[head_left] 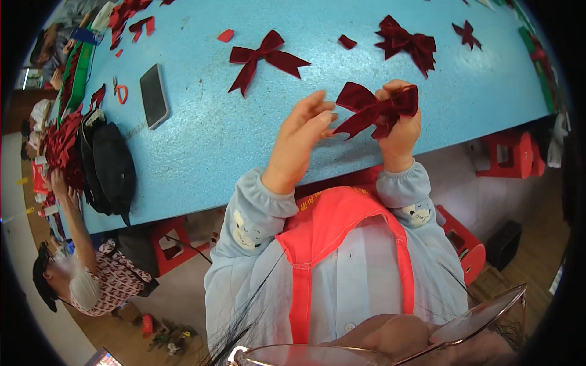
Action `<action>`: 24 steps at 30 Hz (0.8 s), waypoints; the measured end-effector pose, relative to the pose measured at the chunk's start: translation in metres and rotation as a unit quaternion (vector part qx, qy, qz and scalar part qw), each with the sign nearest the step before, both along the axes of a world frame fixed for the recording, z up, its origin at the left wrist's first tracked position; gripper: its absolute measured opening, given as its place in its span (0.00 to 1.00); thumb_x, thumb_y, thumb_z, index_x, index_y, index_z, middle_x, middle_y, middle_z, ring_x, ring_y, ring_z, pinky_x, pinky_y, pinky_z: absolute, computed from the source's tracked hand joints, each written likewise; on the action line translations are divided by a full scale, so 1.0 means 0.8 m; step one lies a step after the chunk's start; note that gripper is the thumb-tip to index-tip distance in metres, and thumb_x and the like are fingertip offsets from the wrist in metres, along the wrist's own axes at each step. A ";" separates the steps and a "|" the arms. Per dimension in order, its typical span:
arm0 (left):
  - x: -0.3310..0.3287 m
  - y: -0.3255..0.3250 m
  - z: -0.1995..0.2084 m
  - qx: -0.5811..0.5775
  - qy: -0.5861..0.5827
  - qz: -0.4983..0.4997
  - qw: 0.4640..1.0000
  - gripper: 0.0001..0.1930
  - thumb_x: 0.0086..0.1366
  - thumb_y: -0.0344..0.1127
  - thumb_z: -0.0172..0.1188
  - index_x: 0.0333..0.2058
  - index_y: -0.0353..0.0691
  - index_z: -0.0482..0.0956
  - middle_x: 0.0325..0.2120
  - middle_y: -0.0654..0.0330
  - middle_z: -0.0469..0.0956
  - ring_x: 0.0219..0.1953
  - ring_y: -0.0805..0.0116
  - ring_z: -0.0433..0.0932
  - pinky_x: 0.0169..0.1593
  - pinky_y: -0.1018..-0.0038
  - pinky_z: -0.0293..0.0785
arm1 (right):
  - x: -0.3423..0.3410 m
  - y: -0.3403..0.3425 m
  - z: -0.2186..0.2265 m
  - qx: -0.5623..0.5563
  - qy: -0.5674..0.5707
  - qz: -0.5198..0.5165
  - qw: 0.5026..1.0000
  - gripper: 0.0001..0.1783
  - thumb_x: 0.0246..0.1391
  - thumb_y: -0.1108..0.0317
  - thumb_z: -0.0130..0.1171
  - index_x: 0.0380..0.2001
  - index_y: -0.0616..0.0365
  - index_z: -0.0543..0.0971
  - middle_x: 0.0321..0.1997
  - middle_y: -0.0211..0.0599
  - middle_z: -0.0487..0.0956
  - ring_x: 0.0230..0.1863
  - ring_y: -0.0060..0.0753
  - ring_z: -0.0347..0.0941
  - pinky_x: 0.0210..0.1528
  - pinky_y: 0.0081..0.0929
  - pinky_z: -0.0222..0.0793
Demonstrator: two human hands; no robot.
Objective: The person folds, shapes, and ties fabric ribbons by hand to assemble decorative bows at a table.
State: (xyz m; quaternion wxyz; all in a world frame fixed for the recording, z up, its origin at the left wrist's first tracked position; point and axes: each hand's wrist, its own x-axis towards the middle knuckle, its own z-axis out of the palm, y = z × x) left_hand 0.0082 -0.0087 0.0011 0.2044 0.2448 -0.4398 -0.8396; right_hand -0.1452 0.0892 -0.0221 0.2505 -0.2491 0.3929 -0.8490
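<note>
My right hand (401, 135) grips a dark red velvet bow (366, 110) above the near part of the blue table. The bow's loops and tails stick out past the fingers, and it hides part of them. Just left of it is my left hand (292, 143), its fingers bent loosely and apart, with nothing seen in them. The thumb is close to the tip of one bow tail; whether they touch I cannot tell. Farther off on the table lie another velvet bow (262, 60), a stack of bows (408, 44) and a small knotted piece (467, 35).
Small red scraps (347, 41) lie on the blue table (201, 146). To the left are a black phone (154, 96), orange-handled scissors (122, 94) and a black bag (113, 165). A co-worker (101, 274) reaches into a red fabric heap (61, 149). Red stools (506, 155) stand below the table's edge.
</note>
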 end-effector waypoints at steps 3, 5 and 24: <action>-0.002 -0.012 0.007 0.071 0.028 -0.053 0.996 0.18 0.65 0.37 0.51 0.50 0.33 0.69 0.44 0.55 0.74 0.46 0.65 0.73 0.48 0.68 0.70 | 0.006 -0.007 0.007 0.007 0.071 -0.011 0.997 0.13 0.60 0.62 0.46 0.36 0.62 0.71 0.20 0.27 0.66 0.16 0.13 0.56 0.16 0.14 0.51; -0.004 -0.011 0.010 0.080 0.033 -0.076 0.993 0.17 0.65 0.37 0.51 0.48 0.32 0.71 0.42 0.55 0.75 0.44 0.65 0.74 0.48 0.69 0.70 | 0.008 -0.009 0.013 0.006 0.138 -0.018 0.990 0.10 0.60 0.65 0.46 0.36 0.62 0.71 0.20 0.28 0.68 0.17 0.13 0.58 0.18 0.13 0.53; -0.018 0.011 0.025 0.212 0.157 0.018 0.964 0.09 0.59 0.29 0.42 0.38 0.40 0.69 0.26 0.67 0.67 0.21 0.78 0.59 0.23 0.79 0.56 | 0.028 -0.027 0.027 0.017 0.283 -0.081 0.956 0.04 0.57 0.73 0.46 0.34 0.61 0.69 0.26 0.30 0.68 0.25 0.17 0.59 0.27 0.15 0.56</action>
